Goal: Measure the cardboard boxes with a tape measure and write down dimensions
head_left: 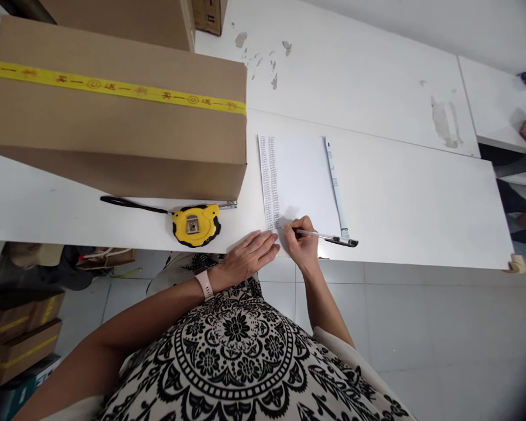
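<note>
cardboard box, tape measure crowd left, open tabletop right of paper

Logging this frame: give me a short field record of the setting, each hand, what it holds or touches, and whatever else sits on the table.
setting: white table, seen from above
right: right hand has its grip closed on a pen, tip on the printed sheet
left: left hand lies flat and open by the sheet's near left corner, pink wristband on the wrist
nearby: yellow tape measure left of the hands, in front of a taped cardboard box
</note>
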Demonstrator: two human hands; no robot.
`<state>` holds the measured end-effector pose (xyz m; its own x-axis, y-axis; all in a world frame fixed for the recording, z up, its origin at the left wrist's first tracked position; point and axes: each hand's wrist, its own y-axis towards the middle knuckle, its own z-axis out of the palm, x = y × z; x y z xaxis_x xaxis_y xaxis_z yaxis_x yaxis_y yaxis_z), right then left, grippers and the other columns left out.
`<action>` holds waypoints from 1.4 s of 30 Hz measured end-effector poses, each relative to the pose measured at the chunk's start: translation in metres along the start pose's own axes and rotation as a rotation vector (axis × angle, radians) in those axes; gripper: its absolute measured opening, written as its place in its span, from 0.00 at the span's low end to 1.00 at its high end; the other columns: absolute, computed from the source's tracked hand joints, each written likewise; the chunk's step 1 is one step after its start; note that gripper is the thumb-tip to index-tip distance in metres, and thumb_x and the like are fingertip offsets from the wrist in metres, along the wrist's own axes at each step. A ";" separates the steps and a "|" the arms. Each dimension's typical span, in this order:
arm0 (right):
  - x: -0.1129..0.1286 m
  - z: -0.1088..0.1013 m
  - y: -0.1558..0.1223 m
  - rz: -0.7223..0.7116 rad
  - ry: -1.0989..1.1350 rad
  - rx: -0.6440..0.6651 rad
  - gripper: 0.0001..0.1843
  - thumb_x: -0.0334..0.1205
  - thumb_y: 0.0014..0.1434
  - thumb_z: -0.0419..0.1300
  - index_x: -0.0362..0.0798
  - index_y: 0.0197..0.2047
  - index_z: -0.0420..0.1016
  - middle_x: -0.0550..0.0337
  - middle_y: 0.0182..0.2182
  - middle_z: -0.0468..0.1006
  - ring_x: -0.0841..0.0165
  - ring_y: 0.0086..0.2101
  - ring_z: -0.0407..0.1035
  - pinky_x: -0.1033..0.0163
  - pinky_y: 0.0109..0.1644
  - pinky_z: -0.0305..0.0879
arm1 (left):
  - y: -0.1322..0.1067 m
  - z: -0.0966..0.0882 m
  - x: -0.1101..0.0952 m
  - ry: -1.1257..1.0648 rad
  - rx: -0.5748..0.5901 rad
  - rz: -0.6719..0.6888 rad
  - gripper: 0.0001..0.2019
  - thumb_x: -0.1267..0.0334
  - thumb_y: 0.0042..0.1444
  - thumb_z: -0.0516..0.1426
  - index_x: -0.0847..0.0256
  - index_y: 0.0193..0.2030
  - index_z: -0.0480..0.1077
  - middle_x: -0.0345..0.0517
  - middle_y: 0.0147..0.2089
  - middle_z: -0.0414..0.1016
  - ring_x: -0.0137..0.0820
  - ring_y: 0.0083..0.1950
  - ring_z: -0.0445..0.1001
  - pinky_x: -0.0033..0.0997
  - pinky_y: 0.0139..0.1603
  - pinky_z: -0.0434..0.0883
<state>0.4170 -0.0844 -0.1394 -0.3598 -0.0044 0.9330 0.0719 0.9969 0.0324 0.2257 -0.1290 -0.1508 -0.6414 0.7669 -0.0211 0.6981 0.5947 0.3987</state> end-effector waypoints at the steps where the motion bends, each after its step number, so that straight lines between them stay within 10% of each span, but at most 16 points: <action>1: 0.000 0.000 0.000 -0.001 -0.004 0.001 0.12 0.37 0.59 0.62 0.52 0.30 0.60 0.70 0.22 0.65 0.75 0.22 0.56 0.65 0.27 0.54 | 0.000 0.000 0.000 -0.002 -0.003 0.000 0.15 0.69 0.69 0.55 0.66 0.61 0.69 0.57 0.66 0.74 0.41 0.68 0.70 0.43 0.71 0.66; 18: -0.011 0.001 0.005 -0.131 -0.076 -0.164 0.09 0.48 0.67 0.58 0.53 0.46 0.70 0.60 0.36 0.74 0.67 0.33 0.68 0.60 0.37 0.66 | 0.003 0.000 -0.003 -0.182 -0.012 -0.071 0.15 0.72 0.69 0.52 0.64 0.60 0.69 0.56 0.65 0.74 0.40 0.68 0.71 0.46 0.69 0.70; 24: -0.010 -0.007 0.022 -0.300 -0.449 -0.106 0.15 0.40 0.70 0.49 0.54 0.50 0.76 0.52 0.42 0.78 0.57 0.45 0.69 0.50 0.49 0.68 | -0.003 -0.057 0.015 -0.362 -0.199 -0.171 0.14 0.70 0.68 0.54 0.63 0.59 0.68 0.56 0.60 0.76 0.42 0.66 0.72 0.47 0.62 0.77; 28: -0.008 -0.014 0.024 -0.209 -0.283 -0.167 0.15 0.48 0.69 0.53 0.52 0.50 0.77 0.53 0.41 0.80 0.60 0.42 0.70 0.54 0.48 0.67 | -0.015 -0.084 0.030 -0.304 -0.319 -0.320 0.13 0.70 0.67 0.57 0.61 0.57 0.70 0.55 0.55 0.78 0.44 0.61 0.75 0.52 0.60 0.77; 33: 0.002 -0.009 0.012 0.001 0.059 -0.105 0.21 0.55 0.66 0.56 0.48 0.31 0.76 0.62 0.28 0.73 0.70 0.27 0.63 0.63 0.32 0.60 | -0.009 -0.050 0.009 -0.321 -0.131 -0.124 0.14 0.68 0.67 0.56 0.65 0.59 0.69 0.58 0.59 0.77 0.44 0.66 0.72 0.50 0.64 0.74; 42: 0.001 -0.001 0.007 0.037 0.219 0.021 0.17 0.53 0.58 0.66 0.50 0.32 0.67 0.66 0.23 0.72 0.70 0.26 0.68 0.63 0.32 0.64 | 0.006 0.008 -0.003 -0.074 0.060 0.002 0.20 0.65 0.69 0.55 0.70 0.65 0.66 0.61 0.69 0.70 0.45 0.70 0.68 0.50 0.72 0.63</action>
<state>0.4184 -0.0780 -0.1380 -0.1467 0.0175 0.9890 0.0608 0.9981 -0.0087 0.2343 -0.1259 -0.1556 -0.6165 0.7823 -0.0892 0.7183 0.6053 0.3430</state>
